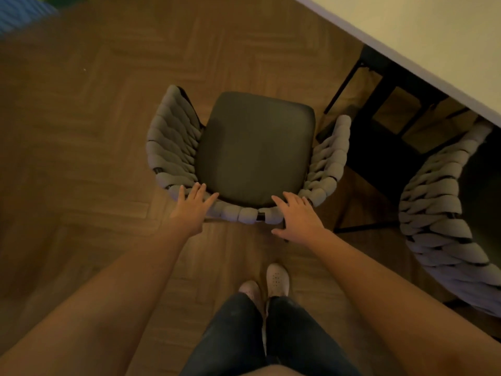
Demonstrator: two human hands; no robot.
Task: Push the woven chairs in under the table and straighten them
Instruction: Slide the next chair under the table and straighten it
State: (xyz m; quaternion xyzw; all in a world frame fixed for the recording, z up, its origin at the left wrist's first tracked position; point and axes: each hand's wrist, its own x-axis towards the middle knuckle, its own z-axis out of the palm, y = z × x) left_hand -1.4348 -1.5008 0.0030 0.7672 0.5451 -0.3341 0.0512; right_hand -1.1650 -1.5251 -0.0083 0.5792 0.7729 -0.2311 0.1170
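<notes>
Left hand (189, 210), right hand (298, 218) at woven chair (254, 147) (fingers straight), table (420, 28) nearby

A grey woven chair (173, 147) with a dark seat stands upright on the floor (81, 131), apart from the pale table (433, 36). A second woven chair (439, 202) stands near the table's edge.

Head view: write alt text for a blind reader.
From above, a person's left hand and right hand rest on the back rim of a woven chair standing clear of the pale table. A second woven chair stands at right, nearer the table.
</notes>
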